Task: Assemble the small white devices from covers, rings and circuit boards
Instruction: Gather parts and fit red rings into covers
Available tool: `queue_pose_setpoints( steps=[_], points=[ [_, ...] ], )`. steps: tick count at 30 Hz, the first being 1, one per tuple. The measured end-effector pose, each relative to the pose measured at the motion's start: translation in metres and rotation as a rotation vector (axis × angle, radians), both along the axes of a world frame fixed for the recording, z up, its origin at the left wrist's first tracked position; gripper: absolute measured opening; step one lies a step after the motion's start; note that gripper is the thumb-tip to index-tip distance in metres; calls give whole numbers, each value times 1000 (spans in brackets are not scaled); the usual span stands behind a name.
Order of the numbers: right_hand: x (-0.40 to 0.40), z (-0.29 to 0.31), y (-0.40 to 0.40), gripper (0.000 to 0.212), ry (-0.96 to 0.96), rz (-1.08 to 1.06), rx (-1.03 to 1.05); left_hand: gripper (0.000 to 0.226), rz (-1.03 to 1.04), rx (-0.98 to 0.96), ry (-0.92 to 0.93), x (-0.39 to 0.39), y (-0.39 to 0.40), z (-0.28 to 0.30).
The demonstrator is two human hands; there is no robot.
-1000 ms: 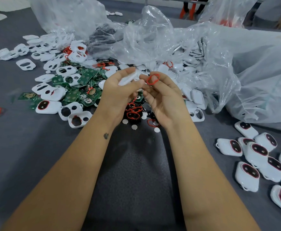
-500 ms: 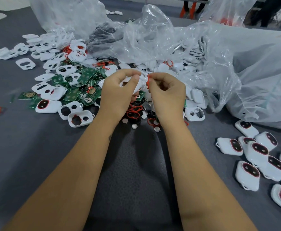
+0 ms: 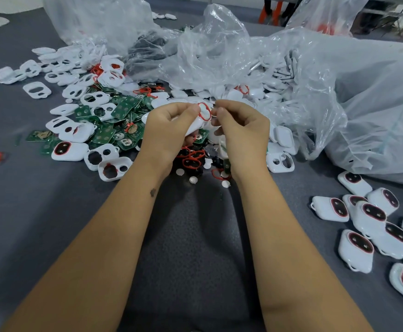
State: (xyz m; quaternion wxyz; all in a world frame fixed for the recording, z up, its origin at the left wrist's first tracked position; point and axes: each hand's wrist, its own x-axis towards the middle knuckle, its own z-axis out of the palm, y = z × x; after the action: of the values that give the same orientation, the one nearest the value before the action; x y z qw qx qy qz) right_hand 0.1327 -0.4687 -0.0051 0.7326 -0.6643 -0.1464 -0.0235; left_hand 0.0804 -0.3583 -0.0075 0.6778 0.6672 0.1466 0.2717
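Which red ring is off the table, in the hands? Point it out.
The red ring pinched between the left hand and right hand, against a white cover. The other loose rings lie on the table below the hands.

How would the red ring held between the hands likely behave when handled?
The red ring looks thin and probably floppy, since its outline is bent. Likely very light: the left hand and right hand hold it by fingertips alone.
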Motion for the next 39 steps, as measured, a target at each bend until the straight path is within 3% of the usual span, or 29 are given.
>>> queue_pose_setpoints(
  steps=[5, 11, 20, 31, 39],
  points=[
    [-2, 1, 2, 16, 45, 60, 45, 14, -50, -73, -49, 1, 4, -3],
    [-3, 1, 1, 18, -8, 100, 95, 17, -11, 49, -54, 2, 4, -4],
    [-4, 1, 2, 22, -124, 78, -17, 13, 95, 317, -42, -1, 1, -3],
    [-3, 0, 2, 19, -160, 26, 15, 16, 134, 432, -129, -5, -2, 1],
    [-6, -4, 3, 22, -365, -23, -101, 20, 185, 468, -142, -6, -4, 1]
  ],
)
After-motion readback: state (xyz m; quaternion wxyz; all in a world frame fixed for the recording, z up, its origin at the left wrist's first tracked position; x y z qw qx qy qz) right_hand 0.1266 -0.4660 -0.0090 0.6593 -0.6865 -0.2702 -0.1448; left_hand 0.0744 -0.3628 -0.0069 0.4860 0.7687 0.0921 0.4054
